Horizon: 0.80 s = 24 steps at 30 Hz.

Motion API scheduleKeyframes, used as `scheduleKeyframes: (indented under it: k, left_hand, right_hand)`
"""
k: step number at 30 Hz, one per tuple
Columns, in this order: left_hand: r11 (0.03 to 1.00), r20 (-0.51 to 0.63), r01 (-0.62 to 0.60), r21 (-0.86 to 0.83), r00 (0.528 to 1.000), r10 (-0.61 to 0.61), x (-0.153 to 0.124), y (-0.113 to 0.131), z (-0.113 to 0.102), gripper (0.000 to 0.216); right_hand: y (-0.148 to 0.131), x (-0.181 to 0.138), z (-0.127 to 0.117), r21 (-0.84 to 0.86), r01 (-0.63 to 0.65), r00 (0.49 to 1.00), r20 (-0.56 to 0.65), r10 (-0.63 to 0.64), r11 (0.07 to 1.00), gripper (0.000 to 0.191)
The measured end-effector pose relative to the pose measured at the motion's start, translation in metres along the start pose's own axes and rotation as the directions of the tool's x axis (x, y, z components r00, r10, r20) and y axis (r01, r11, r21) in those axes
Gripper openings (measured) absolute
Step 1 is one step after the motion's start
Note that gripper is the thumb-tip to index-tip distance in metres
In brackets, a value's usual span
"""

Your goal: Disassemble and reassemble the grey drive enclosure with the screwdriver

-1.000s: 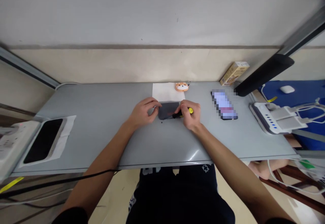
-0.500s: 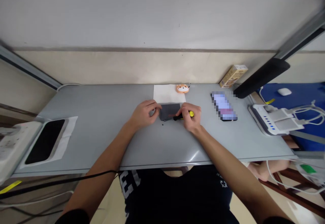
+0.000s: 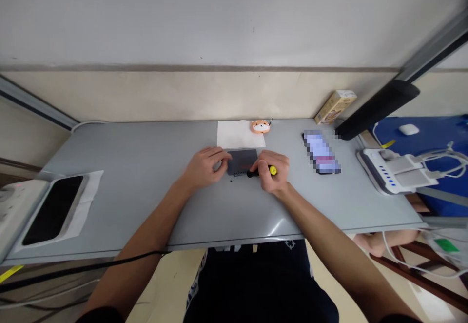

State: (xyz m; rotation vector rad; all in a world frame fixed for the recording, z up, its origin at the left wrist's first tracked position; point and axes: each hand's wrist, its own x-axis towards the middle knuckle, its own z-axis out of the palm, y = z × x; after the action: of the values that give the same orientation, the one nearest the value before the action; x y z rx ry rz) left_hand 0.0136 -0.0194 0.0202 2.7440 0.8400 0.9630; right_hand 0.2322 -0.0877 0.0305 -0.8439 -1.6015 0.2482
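- The camera is worn on my head, so it looks from above the near edge of the desk.
- It faces forward and down, past my left hand (image 3: 204, 169) and right hand (image 3: 268, 171), toward the wall (image 3: 234, 20).
- It sits close enough to show my forearms, yet wide enough to take in the full desk (image 3: 120, 142) and my dark clothes (image 3: 256, 284) below.

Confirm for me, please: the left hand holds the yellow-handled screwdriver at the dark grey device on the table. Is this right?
No, the hand is wrong: the right hand holds the yellow-handled screwdriver at the dark grey device. The head view shows this.
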Motion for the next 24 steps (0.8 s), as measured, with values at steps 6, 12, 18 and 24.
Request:
scheduleKeyframes:
  k: [6, 12, 18, 24]
  left_hand:
    - [1.0, 0.005, 0.023, -0.008, 1.0, -0.023, 0.001, 0.001, -0.004, 0.02]
    - [0.948, 0.289, 0.242, -0.207, 0.941, -0.177, 0.004, 0.01, -0.02, 0.018]
    - [0.834, 0.506, 0.453, -0.316, 0.824, -0.256, 0.001, 0.013, -0.02, 0.038]
    - [0.808, 0.458, 0.474, -0.35, 0.839, -0.293, -0.001, 0.012, -0.006, 0.023]
  right_hand:
    - [-0.002, -0.001, 0.003, 0.066, -0.053, 0.998, 0.042, 0.051, 0.996, 0.044]
    - [0.001, 0.0, 0.001, 0.068, -0.147, 0.988, 0.052, 0.144, 0.987, 0.045]
    - [0.015, 0.008, -0.006, 0.22, -0.4, 0.87, -0.214, 0.444, 0.89, 0.045]
    - [0.025, 0.011, -0.006, 0.218, -0.543, 0.76, -0.283, 0.585, 0.811, 0.042]
